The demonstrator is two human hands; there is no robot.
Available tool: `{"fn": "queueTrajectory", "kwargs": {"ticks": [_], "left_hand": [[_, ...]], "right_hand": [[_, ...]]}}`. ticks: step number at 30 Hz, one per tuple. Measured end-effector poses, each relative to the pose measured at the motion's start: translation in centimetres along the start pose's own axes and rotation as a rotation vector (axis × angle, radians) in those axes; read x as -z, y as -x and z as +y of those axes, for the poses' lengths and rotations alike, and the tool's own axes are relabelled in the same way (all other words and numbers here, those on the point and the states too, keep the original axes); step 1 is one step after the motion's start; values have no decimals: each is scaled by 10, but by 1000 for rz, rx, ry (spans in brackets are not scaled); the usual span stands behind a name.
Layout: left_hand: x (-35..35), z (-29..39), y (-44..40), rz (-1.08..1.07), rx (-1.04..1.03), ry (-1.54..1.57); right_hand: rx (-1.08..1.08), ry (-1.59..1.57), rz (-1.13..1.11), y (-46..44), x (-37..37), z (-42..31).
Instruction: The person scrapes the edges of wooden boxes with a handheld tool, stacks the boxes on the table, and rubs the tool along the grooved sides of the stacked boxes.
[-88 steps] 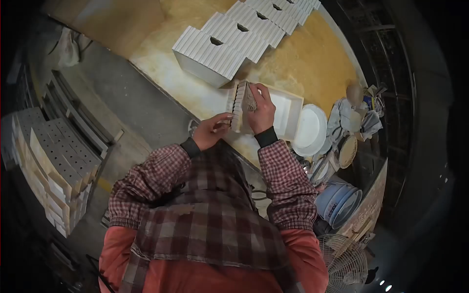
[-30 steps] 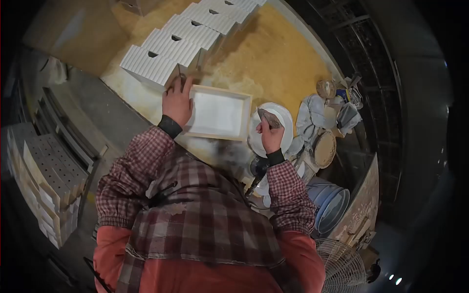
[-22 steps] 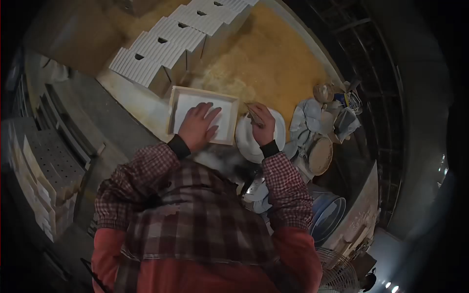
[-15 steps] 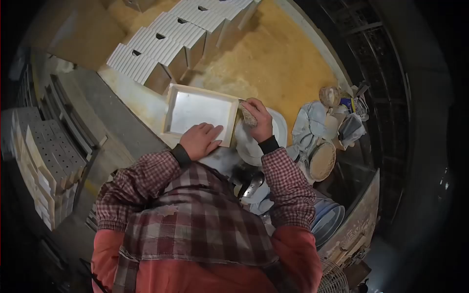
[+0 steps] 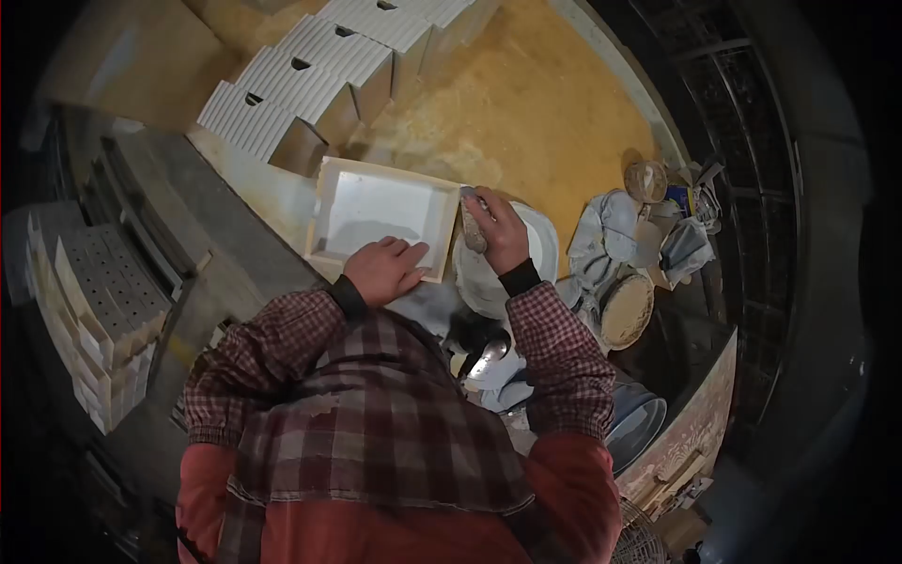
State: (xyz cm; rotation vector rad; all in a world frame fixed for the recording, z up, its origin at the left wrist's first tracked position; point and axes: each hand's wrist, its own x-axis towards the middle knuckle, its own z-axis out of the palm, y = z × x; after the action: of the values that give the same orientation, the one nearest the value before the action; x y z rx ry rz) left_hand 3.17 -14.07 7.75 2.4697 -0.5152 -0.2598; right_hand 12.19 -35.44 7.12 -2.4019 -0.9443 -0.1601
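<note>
A shallow wooden box (image 5: 373,202) with a pale, shiny floor sits in front of me. My left hand (image 5: 383,270) is closed over its near wall, with the fingers reaching inside and the thumb by the near right corner. Just outside the box's right wall, my right hand (image 5: 503,235) grips a small grey-brown speckled pad (image 5: 474,230), held on edge. I cannot tell exactly what material the pad is. Beneath the right hand stands a white basin (image 5: 537,246), partly hidden by it.
Rows of stacked white-edged boxes (image 5: 249,122) stand on the yellow-brown tabletop (image 5: 526,103). To the right lie pale cloths (image 5: 601,235), a round tan-filled container (image 5: 627,310) and a glass jar (image 5: 645,180). Perforated panels (image 5: 117,282) are stacked at left; a blue tub (image 5: 639,432) is at lower right.
My right hand has shifted slightly right, and the pad now stands more upright along the box's right wall. The left hand keeps its place, while a shadow spreads over the box floor.
</note>
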Motion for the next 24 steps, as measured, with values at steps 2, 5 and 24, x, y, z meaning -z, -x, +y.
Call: {"fn": "queueTrajectory", "kwargs": {"ticks": [2,5,24], "left_hand": [[-3,-1,0,38,-14,-2],[-8,-2,1,31,1,-3],[-8,-4,-1,8,-2,9]], "right_hand": [[31,49,5,2,2,1],[-52,-38,-15,10,6,3],[-458,-549,172,-7,-7,-1]]}}
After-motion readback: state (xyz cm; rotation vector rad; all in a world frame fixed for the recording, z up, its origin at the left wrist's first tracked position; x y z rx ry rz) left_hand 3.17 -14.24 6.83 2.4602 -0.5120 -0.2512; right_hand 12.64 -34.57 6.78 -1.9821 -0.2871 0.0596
